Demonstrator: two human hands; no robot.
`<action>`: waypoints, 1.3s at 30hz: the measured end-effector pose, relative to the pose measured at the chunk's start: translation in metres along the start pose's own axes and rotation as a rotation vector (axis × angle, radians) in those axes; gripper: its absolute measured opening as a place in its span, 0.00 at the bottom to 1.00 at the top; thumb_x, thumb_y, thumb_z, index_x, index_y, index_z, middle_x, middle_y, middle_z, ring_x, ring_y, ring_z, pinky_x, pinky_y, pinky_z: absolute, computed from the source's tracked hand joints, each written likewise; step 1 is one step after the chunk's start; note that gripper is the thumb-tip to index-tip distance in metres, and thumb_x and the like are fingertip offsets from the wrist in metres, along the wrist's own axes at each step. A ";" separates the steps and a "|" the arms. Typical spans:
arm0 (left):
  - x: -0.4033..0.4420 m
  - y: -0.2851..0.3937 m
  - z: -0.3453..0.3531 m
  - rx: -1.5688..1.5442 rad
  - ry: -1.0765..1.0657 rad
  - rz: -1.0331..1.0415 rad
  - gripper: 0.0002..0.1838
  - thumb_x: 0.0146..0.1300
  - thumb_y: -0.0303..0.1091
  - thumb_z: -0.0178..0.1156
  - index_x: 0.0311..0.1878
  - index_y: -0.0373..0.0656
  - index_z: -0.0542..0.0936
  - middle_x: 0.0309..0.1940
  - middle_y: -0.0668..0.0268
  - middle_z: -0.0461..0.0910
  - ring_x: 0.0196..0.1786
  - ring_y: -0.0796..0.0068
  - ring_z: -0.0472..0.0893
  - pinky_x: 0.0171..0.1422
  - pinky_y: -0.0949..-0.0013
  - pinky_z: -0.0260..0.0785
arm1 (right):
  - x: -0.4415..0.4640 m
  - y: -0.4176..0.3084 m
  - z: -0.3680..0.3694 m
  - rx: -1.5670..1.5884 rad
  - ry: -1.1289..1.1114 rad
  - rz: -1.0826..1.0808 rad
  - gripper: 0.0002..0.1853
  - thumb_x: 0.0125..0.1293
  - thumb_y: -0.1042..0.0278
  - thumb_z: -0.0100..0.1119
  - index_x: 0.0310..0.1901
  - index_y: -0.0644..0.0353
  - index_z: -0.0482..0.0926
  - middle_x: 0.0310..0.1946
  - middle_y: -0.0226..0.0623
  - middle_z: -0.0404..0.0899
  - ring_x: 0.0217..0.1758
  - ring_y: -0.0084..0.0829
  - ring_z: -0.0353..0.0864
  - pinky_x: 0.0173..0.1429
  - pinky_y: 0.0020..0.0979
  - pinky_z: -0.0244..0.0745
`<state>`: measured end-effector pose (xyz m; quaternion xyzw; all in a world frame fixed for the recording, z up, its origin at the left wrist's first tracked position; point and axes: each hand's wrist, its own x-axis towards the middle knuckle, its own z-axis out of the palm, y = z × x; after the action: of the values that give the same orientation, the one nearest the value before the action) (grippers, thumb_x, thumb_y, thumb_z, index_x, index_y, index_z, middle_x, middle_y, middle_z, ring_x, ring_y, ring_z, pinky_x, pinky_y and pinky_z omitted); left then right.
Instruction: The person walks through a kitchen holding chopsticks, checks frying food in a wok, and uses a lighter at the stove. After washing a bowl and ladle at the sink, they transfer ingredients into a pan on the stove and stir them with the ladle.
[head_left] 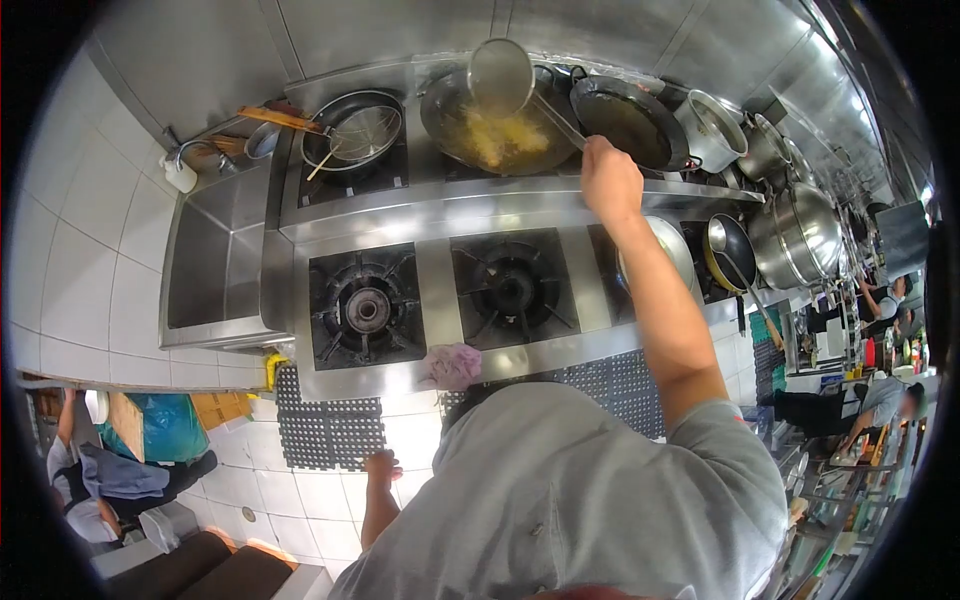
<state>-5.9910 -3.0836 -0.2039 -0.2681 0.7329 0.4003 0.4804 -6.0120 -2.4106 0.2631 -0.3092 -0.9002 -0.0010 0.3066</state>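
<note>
My right hand is closed around the long metal handle of a round strainer. The strainer's bowl is raised over the back edge of a wok on the rear burner row. Yellow pieces of food lie in bubbling oil in that wok, below the strainer. My left hand hangs low at my side above the floor, away from the stove. It holds nothing, and its fingers are loosely bent and slightly apart.
A pan with a wire skimmer sits left of the wok; a second dark wok and metal pots stand right. A purple cloth lies on the stove's front edge near gas burners. Other people work at both sides.
</note>
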 end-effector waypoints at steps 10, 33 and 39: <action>-0.035 -0.015 0.009 -0.063 0.021 0.009 0.17 0.73 0.39 0.59 0.54 0.35 0.80 0.40 0.56 0.85 0.30 0.63 0.85 0.32 0.60 0.83 | -0.022 0.047 0.079 0.058 0.036 0.182 0.13 0.78 0.65 0.54 0.50 0.65 0.84 0.38 0.60 0.89 0.41 0.62 0.89 0.48 0.56 0.82; -0.021 -0.049 0.091 0.059 -0.252 0.041 0.20 0.77 0.50 0.62 0.61 0.47 0.78 0.45 0.58 0.82 0.43 0.60 0.84 0.46 0.56 0.78 | -0.234 -0.175 0.107 1.054 -1.533 -0.691 0.28 0.78 0.42 0.57 0.50 0.68 0.82 0.39 0.48 0.89 0.43 0.40 0.89 0.47 0.44 0.83; -0.027 -0.024 0.162 0.514 -0.435 0.086 0.14 0.78 0.48 0.64 0.48 0.47 0.82 0.31 0.66 0.79 0.29 0.65 0.81 0.32 0.58 0.74 | -0.314 0.088 -0.025 0.974 -1.505 -0.143 0.32 0.78 0.46 0.62 0.72 0.64 0.76 0.52 0.49 0.89 0.56 0.40 0.88 0.60 0.41 0.80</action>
<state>-5.8822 -2.9594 -0.2220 -0.0151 0.7007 0.2703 0.6601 -5.7541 -2.5184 0.0937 -0.0070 -0.7808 0.5644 -0.2680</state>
